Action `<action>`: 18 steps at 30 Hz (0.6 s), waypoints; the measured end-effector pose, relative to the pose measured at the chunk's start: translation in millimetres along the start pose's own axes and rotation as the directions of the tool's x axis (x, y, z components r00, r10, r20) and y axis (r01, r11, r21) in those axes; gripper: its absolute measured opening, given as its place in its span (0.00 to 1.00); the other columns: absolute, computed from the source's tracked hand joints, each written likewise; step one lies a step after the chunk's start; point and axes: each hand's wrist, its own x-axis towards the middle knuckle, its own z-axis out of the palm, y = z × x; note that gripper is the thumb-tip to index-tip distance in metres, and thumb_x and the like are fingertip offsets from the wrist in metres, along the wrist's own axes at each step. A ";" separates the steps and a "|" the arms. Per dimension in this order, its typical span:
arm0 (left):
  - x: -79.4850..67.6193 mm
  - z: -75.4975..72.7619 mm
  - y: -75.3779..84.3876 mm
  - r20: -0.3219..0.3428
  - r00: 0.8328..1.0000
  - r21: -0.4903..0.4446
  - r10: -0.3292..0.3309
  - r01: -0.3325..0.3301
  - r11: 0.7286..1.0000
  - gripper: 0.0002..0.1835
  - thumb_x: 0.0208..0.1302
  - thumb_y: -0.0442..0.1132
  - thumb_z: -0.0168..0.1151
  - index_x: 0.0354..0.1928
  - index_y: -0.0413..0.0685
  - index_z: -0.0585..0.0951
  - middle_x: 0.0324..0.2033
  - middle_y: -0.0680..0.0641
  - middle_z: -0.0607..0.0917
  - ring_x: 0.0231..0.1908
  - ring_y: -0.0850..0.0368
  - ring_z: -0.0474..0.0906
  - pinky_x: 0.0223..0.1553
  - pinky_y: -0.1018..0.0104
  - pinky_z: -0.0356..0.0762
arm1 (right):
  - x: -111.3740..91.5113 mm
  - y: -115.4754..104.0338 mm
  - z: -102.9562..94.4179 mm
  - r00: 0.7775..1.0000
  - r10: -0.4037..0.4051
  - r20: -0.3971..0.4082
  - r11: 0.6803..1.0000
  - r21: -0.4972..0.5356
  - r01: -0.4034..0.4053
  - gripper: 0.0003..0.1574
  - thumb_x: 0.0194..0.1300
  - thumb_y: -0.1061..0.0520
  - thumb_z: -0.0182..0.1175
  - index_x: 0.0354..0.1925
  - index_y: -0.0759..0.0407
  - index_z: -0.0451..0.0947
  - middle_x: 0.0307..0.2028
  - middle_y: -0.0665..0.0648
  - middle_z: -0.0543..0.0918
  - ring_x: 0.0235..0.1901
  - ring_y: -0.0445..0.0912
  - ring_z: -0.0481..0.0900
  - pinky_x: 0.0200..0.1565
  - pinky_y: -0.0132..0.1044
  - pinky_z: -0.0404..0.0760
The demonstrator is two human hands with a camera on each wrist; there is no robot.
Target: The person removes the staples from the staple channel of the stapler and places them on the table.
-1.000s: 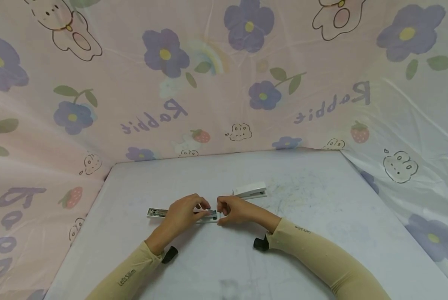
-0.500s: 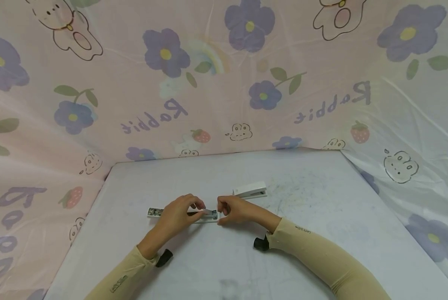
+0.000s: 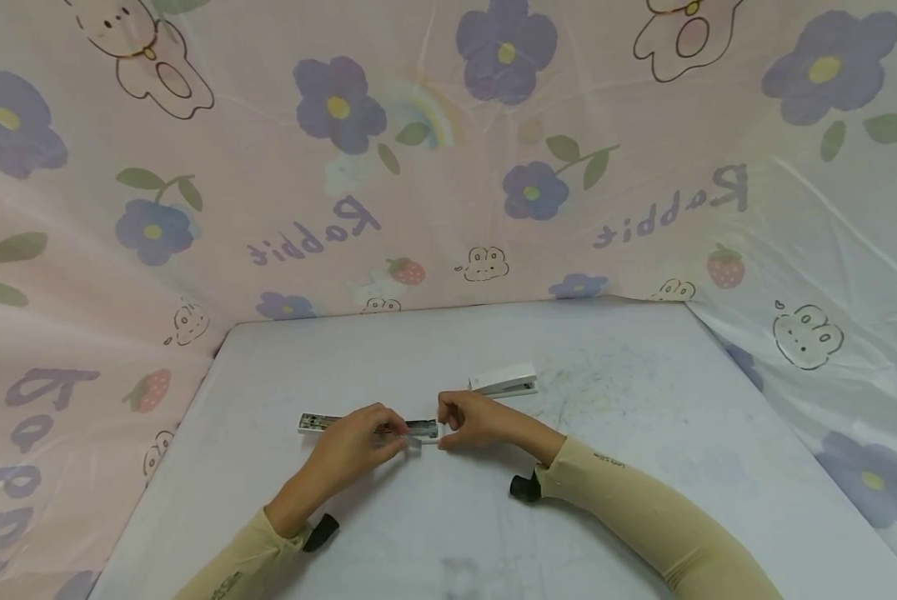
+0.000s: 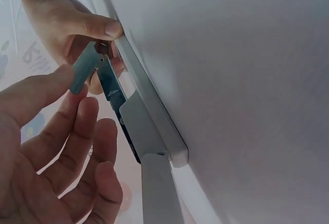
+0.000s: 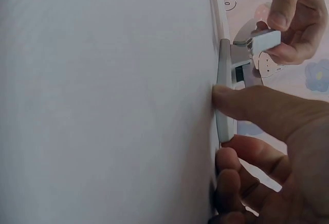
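Observation:
An opened white stapler (image 3: 316, 423) lies stretched out on the table, its metal magazine (image 4: 112, 82) exposed. Between thumb and index finger, my left hand (image 3: 349, 443) pinches a strip of staples (image 4: 86, 69); the other fingers are loosely bent. In the right wrist view, the strip (image 5: 266, 41) is tilted beside the stapler, close to the magazine. My right hand (image 3: 473, 421) grips the right end of the stapler's base (image 5: 224, 118), thumb on one side and fingers at its end. The left hand covers the stapler's middle in the head view.
A second white stapler (image 3: 503, 380), closed, lies just behind my right hand. The white table (image 3: 568, 517) meets a patterned cloth (image 3: 418, 208) at its back and sides. Each wrist bears a black camera (image 3: 321, 532).
My left hand has drawn back left and toward me, bringing the strip of staples from over the magazine to the stapler's near side. The right hand keeps its grip.

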 end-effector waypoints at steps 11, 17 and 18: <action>-6.2 3.2 -4.0 0.027 1.000 0.036 0.015 -0.016 0.999 0.08 0.63 0.44 0.81 0.39 0.62 0.89 0.36 0.63 0.85 0.35 0.66 0.80 0.38 0.68 0.79 | -2.3 -3.7 -0.8 1.000 0.013 0.002 1.000 0.000 -0.013 0.20 0.62 0.56 0.80 0.40 0.54 0.77 0.31 0.49 0.77 0.30 0.38 0.70 0.38 0.35 0.71; -7.4 4.7 -7.4 0.035 0.999 0.062 0.041 -0.043 0.997 0.08 0.62 0.44 0.81 0.38 0.61 0.88 0.34 0.63 0.84 0.33 0.68 0.77 0.35 0.69 0.76 | -1.6 -3.2 -0.5 1.000 0.004 0.000 1.000 0.004 -0.004 0.20 0.62 0.56 0.80 0.40 0.55 0.76 0.31 0.49 0.77 0.30 0.39 0.71 0.39 0.35 0.72; -7.5 4.8 -7.9 0.038 0.998 0.066 0.044 -0.046 0.997 0.08 0.62 0.44 0.82 0.38 0.61 0.88 0.34 0.63 0.84 0.32 0.68 0.77 0.35 0.68 0.76 | -1.3 -3.1 -0.4 1.000 0.001 -0.002 1.000 0.002 -0.001 0.20 0.62 0.56 0.80 0.40 0.55 0.76 0.31 0.49 0.77 0.31 0.39 0.71 0.39 0.35 0.72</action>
